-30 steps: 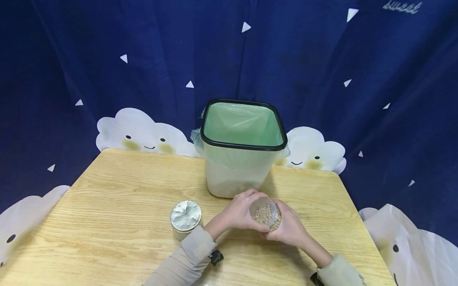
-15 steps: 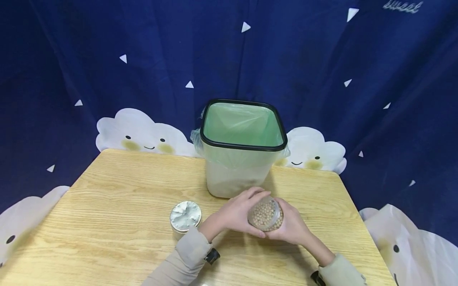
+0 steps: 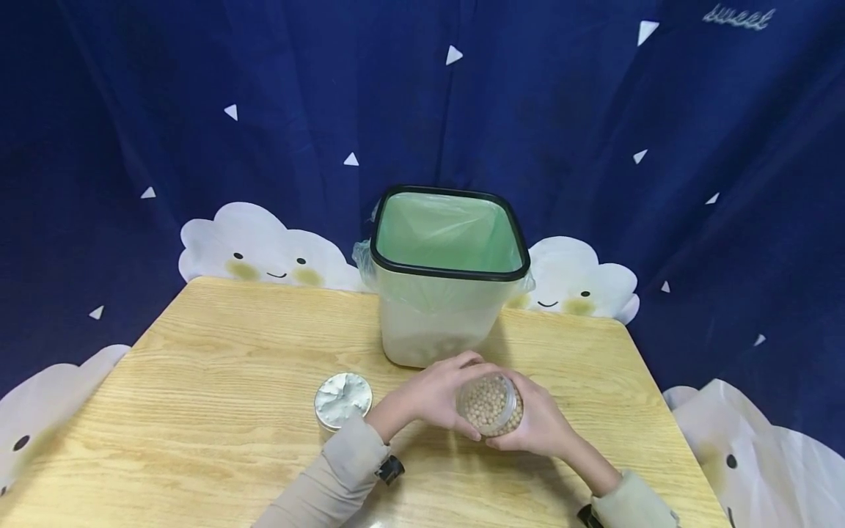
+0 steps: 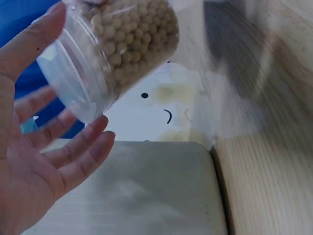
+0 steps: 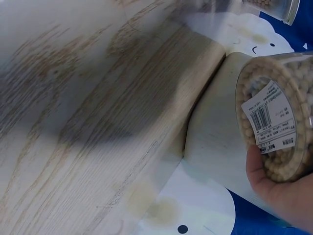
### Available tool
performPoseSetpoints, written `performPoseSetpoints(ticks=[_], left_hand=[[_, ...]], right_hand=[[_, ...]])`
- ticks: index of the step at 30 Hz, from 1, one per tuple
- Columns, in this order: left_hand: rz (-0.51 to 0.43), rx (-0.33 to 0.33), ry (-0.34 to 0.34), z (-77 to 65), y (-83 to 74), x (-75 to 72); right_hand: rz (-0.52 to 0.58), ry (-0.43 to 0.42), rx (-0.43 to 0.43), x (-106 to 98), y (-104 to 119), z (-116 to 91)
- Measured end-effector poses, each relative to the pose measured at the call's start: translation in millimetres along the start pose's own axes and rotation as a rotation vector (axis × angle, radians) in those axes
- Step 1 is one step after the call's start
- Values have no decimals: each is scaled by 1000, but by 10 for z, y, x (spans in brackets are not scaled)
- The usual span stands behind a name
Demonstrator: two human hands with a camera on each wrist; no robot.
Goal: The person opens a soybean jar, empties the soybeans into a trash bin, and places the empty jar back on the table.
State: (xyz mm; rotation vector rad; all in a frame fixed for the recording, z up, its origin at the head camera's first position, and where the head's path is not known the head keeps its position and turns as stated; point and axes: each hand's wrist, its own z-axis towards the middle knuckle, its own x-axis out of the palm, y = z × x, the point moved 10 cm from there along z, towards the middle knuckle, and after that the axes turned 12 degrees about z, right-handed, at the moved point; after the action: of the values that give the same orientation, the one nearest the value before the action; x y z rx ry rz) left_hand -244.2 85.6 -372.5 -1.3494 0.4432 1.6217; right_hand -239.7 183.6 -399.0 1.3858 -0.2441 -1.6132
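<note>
A clear plastic jar (image 3: 511,418) full of round beige balls lies tilted between both hands above the table. My left hand (image 3: 425,396) curves its thumb and fingers round the jar's clear lid (image 4: 73,73); in the left wrist view the fingers are spread, with some tips at the lid's edge. My right hand (image 3: 544,418) grips the jar's body near its base. A white barcode label (image 5: 270,117) shows on that base in the right wrist view. The lid is on the jar. Most of the right fingers are hidden.
Just behind the hands stands a white bin (image 3: 436,323) with a black rim and green liner. A round container (image 3: 343,400) with a crumpled silvery top stands beside the left forearm on the wooden table (image 3: 231,352). A blue curtain (image 3: 297,110) hangs behind.
The left hand has shifted slightly left and changed its finger placement round the lid. The jar has turned a little between the hands; bin and round container stay put.
</note>
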Motion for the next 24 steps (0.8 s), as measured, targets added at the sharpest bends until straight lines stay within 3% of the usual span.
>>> performPoseSetpoints(ticks=[5,8,10,17,20,24], left_hand=[[-1,-157,0,-19,100,74],[10,-193,6,-33,110,93],[29,-164,3,-33,86,84],[20,42,28,-5,-66,57],[21,70,38,6,-95,42],[48,39,19,13,-72,5]], right_hand=[[-29,-10,17,-5,-16,-18],[-39,-4,23,-2,-21,-26],[-34,0,23,-3,-20,-28],[-21,13,3,-29,-9,-20],[-11,20,-12,-28,1,-10],[-16,23,-14,-26,15,-2]])
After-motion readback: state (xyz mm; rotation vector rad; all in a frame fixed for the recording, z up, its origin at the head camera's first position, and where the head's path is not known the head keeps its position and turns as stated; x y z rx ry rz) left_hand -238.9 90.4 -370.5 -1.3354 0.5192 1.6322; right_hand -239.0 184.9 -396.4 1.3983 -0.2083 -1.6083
